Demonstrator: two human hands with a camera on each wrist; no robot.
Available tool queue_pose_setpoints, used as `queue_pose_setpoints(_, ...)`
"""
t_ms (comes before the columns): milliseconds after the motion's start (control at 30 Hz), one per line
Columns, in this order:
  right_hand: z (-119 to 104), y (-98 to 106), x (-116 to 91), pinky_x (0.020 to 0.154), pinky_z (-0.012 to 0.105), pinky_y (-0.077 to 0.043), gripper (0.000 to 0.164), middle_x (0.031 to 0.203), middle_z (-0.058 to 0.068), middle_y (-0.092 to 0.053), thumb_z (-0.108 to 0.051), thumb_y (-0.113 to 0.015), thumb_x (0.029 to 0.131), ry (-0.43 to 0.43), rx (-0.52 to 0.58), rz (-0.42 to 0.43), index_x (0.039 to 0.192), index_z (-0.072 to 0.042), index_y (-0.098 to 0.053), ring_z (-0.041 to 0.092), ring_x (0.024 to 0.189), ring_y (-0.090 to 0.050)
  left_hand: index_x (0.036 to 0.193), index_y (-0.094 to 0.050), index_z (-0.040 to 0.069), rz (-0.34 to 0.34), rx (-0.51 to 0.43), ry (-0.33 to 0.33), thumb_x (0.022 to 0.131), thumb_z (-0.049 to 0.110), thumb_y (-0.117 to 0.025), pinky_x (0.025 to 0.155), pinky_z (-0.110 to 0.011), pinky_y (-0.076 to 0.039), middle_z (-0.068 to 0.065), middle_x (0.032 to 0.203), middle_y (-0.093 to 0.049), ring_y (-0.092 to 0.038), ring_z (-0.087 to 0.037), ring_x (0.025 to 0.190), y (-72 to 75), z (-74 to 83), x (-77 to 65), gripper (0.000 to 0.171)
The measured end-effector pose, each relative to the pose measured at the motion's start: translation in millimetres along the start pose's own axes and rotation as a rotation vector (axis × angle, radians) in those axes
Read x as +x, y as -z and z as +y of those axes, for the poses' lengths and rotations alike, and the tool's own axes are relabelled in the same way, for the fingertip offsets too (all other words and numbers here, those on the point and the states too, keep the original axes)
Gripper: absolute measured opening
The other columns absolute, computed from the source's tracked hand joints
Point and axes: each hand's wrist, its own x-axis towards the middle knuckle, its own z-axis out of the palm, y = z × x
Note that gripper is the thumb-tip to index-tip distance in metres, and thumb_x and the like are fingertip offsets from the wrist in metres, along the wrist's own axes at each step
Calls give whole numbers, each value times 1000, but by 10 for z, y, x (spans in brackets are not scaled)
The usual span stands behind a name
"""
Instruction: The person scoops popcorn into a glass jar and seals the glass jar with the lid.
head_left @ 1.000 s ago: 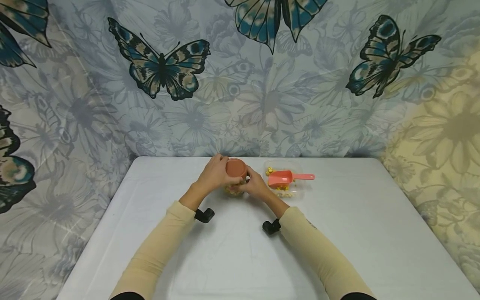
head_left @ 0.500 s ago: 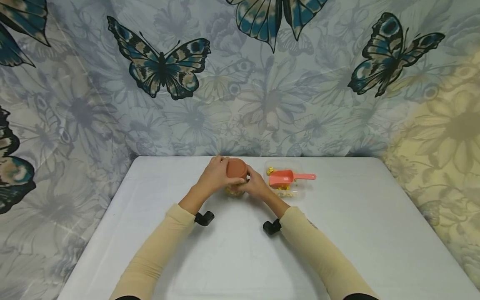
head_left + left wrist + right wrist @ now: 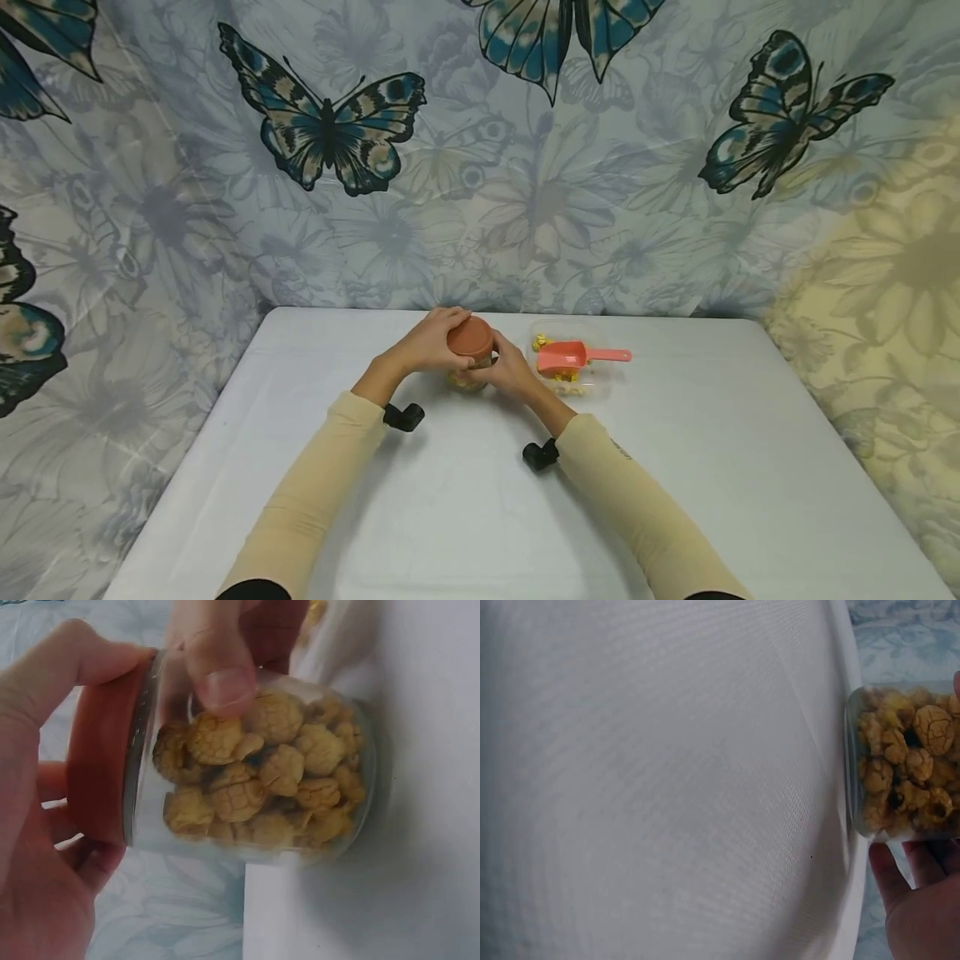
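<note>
A clear jar (image 3: 255, 772) of caramel popcorn stands upright on the table, capped by a terracotta-coloured lid (image 3: 470, 338). My left hand (image 3: 433, 342) grips the lid, its fingers and thumb round the rim. Lower down, my right hand (image 3: 512, 370) holds the jar's glass body, and its thumb (image 3: 227, 690) presses on the glass in the left wrist view. Popcorn (image 3: 911, 761) shows through the wall near the jar's base in the right wrist view, where the lid is out of frame.
Right of the jar sits a clear plastic tray (image 3: 600, 385) with some yellow popcorn in it. A coral scoop (image 3: 564, 357) lies across it, handle pointing right. White cloth covers the table (image 3: 480, 517), and a butterfly-print backdrop (image 3: 510, 208) rises behind its far edge.
My left hand has turned slightly on the lid, with its wrist shifting a little left and up. My right hand stays on the jar, and the scoop and tray have not moved.
</note>
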Motion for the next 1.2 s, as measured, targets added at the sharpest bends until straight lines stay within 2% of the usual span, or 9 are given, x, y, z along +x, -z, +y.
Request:
queue_pose_setpoints(67, 0, -7, 13, 106, 50, -44, 86, 141, 3, -53, -31, -84, 75, 4, -6, -8, 148, -23, -38, 24, 133, -48, 151, -35, 8, -5, -10, 27, 79, 39, -76, 103, -49, -46, -11, 152, -39, -40, -30, 133, 10, 16, -22, 89)
queue_pose_setpoints(133, -9, -9, 15, 106, 50, -44, 87, 140, 4, -54, -31, -85, 75, -8, -20, -4, 148, -22, -38, 25, 132, -48, 150, -35, 5, 28, 25, 70, 80, 44, -75, 102, -48, -47, -14, 149, -41, -41, -31, 131, -18, 67, -53, 90)
queue_pose_setpoints(300, -28, 0, 7, 98, 46, -49, 88, 139, 6, -55, -22, -84, 74, -44, 1, 17, 148, -19, -38, 25, 122, -54, 138, -48, -3, 211, 173, 150, 78, 57, -73, 93, -43, -50, -21, 130, -54, -49, -35, 116, -160, 240, -121, 89)
queue_pose_setpoints(433, -21, 3, 14, 94, 41, -51, 85, 141, 7, -53, -21, -81, 76, -35, -22, 5, 149, -17, -37, 24, 119, -55, 133, -50, -2, 296, 184, 185, 75, 55, -75, 87, -42, -51, -20, 124, -54, -50, -33, 110, -235, 291, -132, 85)
queue_pose_setpoints(567, -17, 6, 9, 95, 41, -50, 84, 141, 7, -54, -22, -81, 76, -30, -41, 6, 148, -16, -38, 24, 120, -54, 139, -47, 2, 268, 105, 161, 74, 51, -76, 90, -44, -51, -18, 129, -51, -48, -31, 115, -235, 213, -109, 87)
queue_pose_setpoints(767, -14, 6, 10, 101, 48, -47, 85, 139, 6, -55, -25, -84, 74, -13, -54, 11, 146, -16, -40, 25, 127, -52, 146, -43, 6, 173, -31, 21, 74, 41, -80, 99, -48, -48, -14, 137, -48, -45, -29, 123, -163, -40, -66, 89)
queue_pose_setpoints(867, -9, 4, 13, 103, 49, -46, 86, 141, 6, -54, -27, -84, 75, -14, -65, -1, 148, -16, -38, 26, 128, -51, 148, -41, 8, 121, -94, -14, 74, 37, -81, 102, -50, -46, -13, 139, -46, -43, -29, 125, -131, -118, -53, 89)
queue_pose_setpoints(1067, -79, 28, -21, 102, 47, -46, 83, 140, 6, -54, -24, -82, 77, -17, -71, -13, 148, -15, -39, 25, 126, -52, 150, -36, 6, 102, -94, 27, 75, 42, -80, 104, -50, -44, -13, 146, -43, -40, -30, 131, -133, -80, -68, 94)
queue_pose_setpoints(1200, -59, 26, -6, 99, 46, -49, 82, 140, 8, -55, -19, -81, 76, -4, -39, -19, 147, -15, -40, 25, 125, -52, 151, -32, 3, 171, 13, 114, 77, 47, -79, 104, -50, -45, -18, 146, -44, -40, -35, 132, -214, 78, -135, 98)
